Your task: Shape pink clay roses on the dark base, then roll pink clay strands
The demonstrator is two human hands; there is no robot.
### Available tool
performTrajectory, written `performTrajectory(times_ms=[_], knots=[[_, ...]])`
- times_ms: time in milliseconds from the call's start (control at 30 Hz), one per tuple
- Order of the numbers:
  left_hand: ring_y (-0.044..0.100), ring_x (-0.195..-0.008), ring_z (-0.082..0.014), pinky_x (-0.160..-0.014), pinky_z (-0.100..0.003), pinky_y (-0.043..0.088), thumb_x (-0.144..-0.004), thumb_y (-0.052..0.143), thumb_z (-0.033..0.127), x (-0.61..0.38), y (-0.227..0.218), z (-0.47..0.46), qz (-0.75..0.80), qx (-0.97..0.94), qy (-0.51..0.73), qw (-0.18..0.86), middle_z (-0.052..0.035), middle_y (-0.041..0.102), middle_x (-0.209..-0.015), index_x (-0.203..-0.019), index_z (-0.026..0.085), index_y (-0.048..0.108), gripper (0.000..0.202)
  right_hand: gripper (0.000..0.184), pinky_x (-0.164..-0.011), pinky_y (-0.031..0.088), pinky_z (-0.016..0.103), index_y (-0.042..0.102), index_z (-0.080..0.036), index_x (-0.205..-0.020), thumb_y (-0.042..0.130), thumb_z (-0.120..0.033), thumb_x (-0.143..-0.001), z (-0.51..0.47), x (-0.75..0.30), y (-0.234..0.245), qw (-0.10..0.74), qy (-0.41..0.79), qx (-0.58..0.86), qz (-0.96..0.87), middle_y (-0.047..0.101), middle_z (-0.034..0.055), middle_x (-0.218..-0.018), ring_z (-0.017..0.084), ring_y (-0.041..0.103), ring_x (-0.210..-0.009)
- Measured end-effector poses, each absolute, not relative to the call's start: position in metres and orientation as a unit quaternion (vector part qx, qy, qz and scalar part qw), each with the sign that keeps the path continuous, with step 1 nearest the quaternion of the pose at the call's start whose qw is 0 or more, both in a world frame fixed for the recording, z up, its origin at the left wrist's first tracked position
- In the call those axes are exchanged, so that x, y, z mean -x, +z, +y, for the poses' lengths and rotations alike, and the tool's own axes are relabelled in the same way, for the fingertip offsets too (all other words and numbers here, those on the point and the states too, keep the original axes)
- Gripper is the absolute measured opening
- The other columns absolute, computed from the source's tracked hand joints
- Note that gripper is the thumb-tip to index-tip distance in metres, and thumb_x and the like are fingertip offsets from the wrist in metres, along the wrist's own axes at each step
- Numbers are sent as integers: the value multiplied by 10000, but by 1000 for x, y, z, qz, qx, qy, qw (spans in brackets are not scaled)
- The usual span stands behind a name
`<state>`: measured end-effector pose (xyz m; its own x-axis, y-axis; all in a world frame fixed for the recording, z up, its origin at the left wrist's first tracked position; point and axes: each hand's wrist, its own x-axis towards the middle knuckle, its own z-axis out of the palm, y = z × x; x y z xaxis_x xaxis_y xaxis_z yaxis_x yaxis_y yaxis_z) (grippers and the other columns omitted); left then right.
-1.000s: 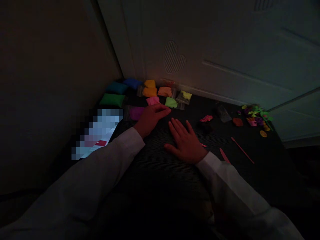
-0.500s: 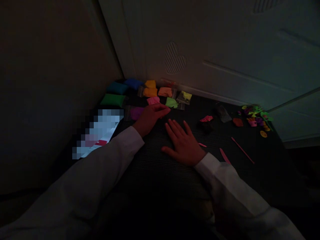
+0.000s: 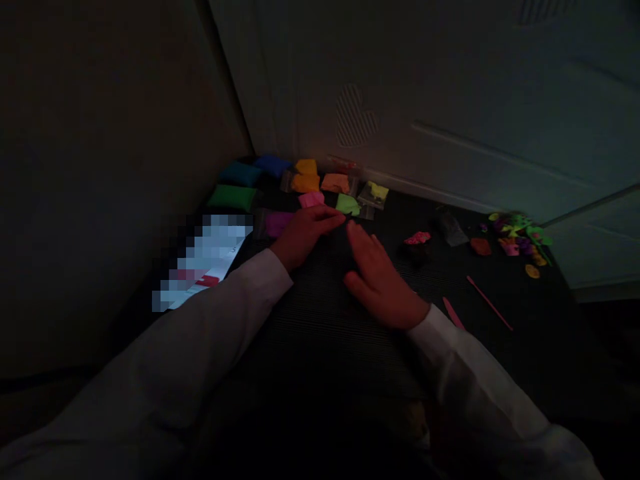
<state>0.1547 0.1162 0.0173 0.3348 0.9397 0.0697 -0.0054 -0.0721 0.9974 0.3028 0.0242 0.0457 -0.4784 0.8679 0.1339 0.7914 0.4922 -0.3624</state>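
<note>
My left hand (image 3: 306, 233) is closed in a pinch just in front of the light green clay packet (image 3: 347, 204). Whatever sits between its fingertips is too dark and small to make out. A pink clay packet (image 3: 312, 199) lies behind that hand, and a purple clay packet (image 3: 278, 225) is partly hidden by it. To the right, my right hand (image 3: 384, 283) is tilted on its edge with fingers stretched out, holding nothing I can see. Its fingertips are close to the left fingertips. A pink knife-like tool (image 3: 453, 313) lies beside the right wrist.
A lit phone-like screen (image 3: 200, 263) lies on the dark table (image 3: 320, 347) at left. Green (image 3: 233, 197), blue and orange packets stand behind. At right are a pink stick tool (image 3: 490, 303), a brown lump (image 3: 481, 247) and a colourful cluster of small shaped pieces (image 3: 520, 237).
My right hand has gone from lying flat, palm down, to tilted on its edge, a little to the right. My left hand keeps its pinch. The view has shifted slightly.
</note>
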Motion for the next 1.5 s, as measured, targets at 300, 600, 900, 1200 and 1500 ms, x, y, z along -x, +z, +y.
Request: performTrajectory(times_ms=[300,600,900,1200,1500], knots=[[419,-566,-55,-551,-203,328,-652,590,328,-155,12,121,364,-547,456,600,27,511,-660,-742,150,585,200,673,-1043,45,406,186,-85,-1320,209,-536,-820,24,-283,30,77,93,503,-856,188,102,-1380,192,85,-1280],[426,-571,-59,-545,-200,327,-646,594,328,-153,9,124,372,-536,458,604,20,503,-642,-737,145,590,205,714,-1041,5,427,204,-122,-1316,221,-599,-786,6,-256,25,58,74,442,-892,188,79,-1382,197,117,-1274],[431,-583,-59,-557,-207,332,-660,587,329,-154,9,122,344,-539,468,611,21,504,-653,-747,148,589,201,557,-1045,113,378,-18,-147,-1341,24,-431,-863,24,-307,50,183,199,482,-834,38,33,-1409,122,32,-1283],[424,-579,-64,-555,-211,324,-647,595,345,-154,12,121,359,-539,467,603,22,508,-657,-740,149,589,218,746,-1027,9,456,185,-114,-1324,237,-609,-769,-6,-290,28,24,62,465,-883,112,128,-1392,218,44,-1283],[436,-586,-67,-562,-215,334,-652,593,332,-153,8,123,369,-550,455,595,18,510,-667,-758,155,598,207,713,-1003,-1,501,217,-184,-1316,236,-629,-759,0,-288,30,38,46,476,-877,111,129,-1392,238,69,-1279]])
